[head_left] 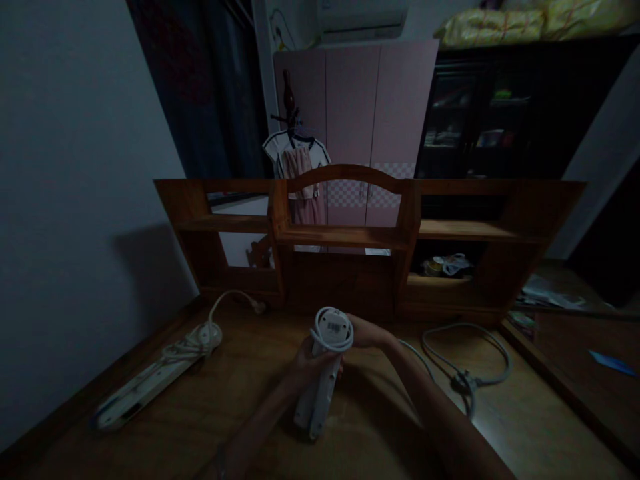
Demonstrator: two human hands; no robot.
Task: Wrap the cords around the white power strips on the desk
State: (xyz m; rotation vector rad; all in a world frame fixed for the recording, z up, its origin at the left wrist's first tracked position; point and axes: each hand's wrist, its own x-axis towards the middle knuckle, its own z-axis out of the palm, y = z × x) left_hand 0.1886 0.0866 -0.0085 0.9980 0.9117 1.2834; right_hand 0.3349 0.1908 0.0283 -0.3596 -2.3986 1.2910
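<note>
**At the wooden table, a white power strip in my grip**

Beyond the wooden table (225, 393) stand a pink wardrobe (350, 100) and, to its right, a black cabinet (560, 107). A wooden shelf (345, 235) runs along the table's far edge. On the left side of the table lies a second power strip (150, 387), its own lead (187, 347) bundled over its round end.

The white power strip (324, 393) is over the middle of the table, tilted, with its round end up; I can't tell whether the lower end touches the wood. My left hand (306, 363) is closed around it just below the round end. My right hand (364, 332) is on the far side of that end, its fingers mostly hidden, so I can't tell how tightly they are bent. A white cord (330, 348) loops around the round end. To my right, a grey cable (493, 333) lies curved, with a plug (464, 381) beside it.
</note>
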